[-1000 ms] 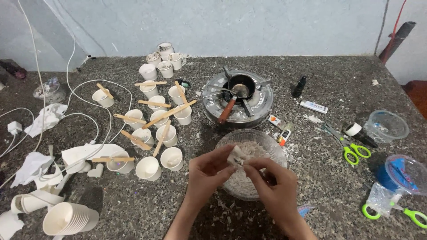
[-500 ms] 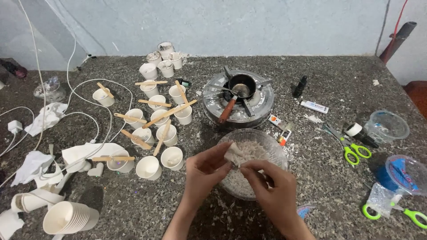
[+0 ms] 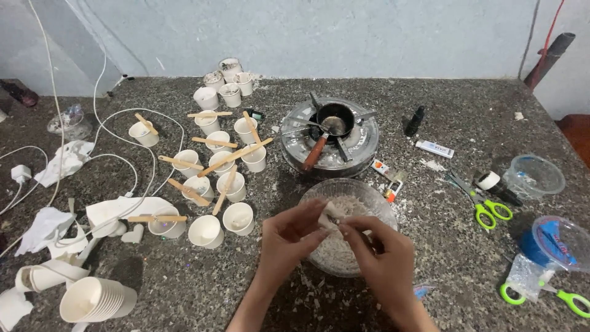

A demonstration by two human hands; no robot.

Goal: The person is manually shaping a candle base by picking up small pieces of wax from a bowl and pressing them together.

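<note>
Both hands, left hand (image 3: 289,237) and right hand (image 3: 382,261), pinch a small pale waxy chunk (image 3: 330,214) over the near glass bowl (image 3: 319,195) of white flakes.

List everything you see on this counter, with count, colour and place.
glass bowl: one, clear, holding white shavings, centre front
white chunk: one, pinched over the bowl
small paper cups: about fifteen, white, left of centre, wooden sticks across several
stacked cups: one stack, white, front left
stove: one, metal, small pot on it
scissors: two pairs, green handles, right
cables: white, left
left hand: on the chunk
right hand: on the chunk
</note>
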